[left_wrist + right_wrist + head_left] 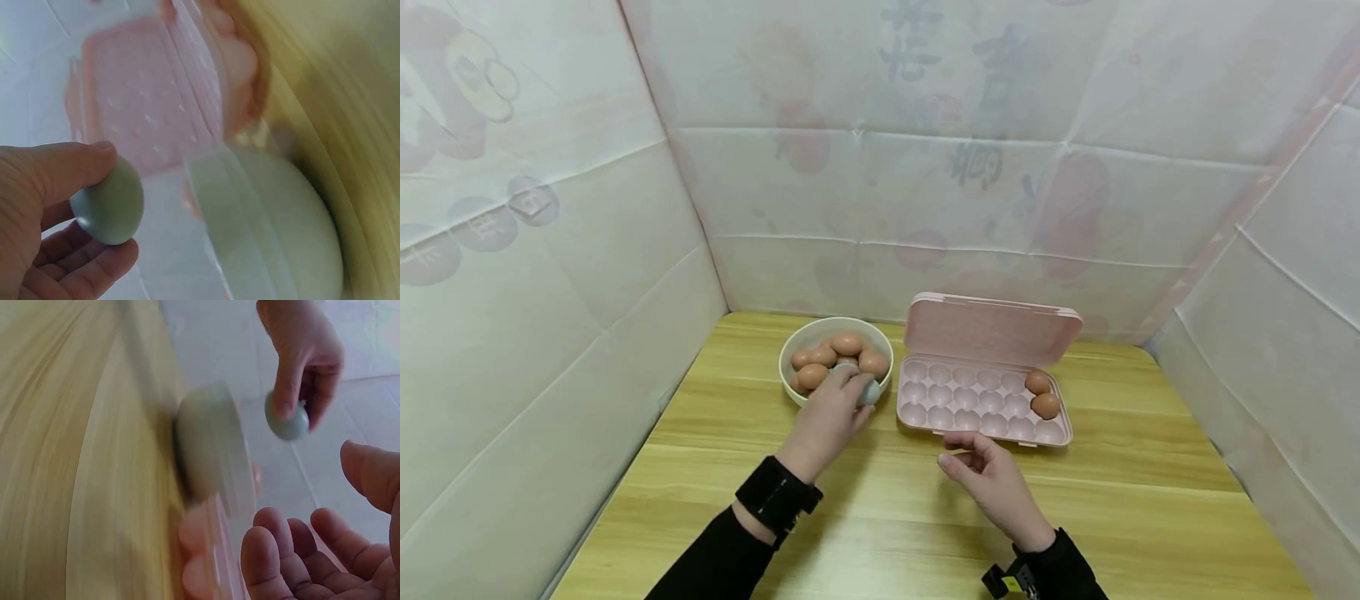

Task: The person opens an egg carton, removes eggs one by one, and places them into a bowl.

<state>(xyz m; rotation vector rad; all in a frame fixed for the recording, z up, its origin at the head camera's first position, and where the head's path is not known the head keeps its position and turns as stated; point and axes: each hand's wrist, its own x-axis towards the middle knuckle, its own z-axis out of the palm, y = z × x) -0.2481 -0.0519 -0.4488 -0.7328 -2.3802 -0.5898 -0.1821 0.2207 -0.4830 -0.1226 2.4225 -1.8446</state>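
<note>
Between thumb and fingers, my left hand (829,417) pinches a pale green egg (115,203) just above the near right rim of a cream bowl (787,367). Brown eggs (847,343) are heaped in that bowl, with part of the pile hidden behind the hand. My right hand (992,483) hovers at the near edge of a pink egg carton (955,398), its fingers loosely bent and nothing in them. The carton's lid (992,331) stands raised at the back. Two brown eggs (1045,406) sit in cups at its right end.
Bowl and carton stand side by side toward the back of a wooden table (895,533). Pale printed sheeting (880,192) walls off the back and both sides. A black band (777,497) circles the left wrist, and a small camera (1009,581) is on the right wrist.
</note>
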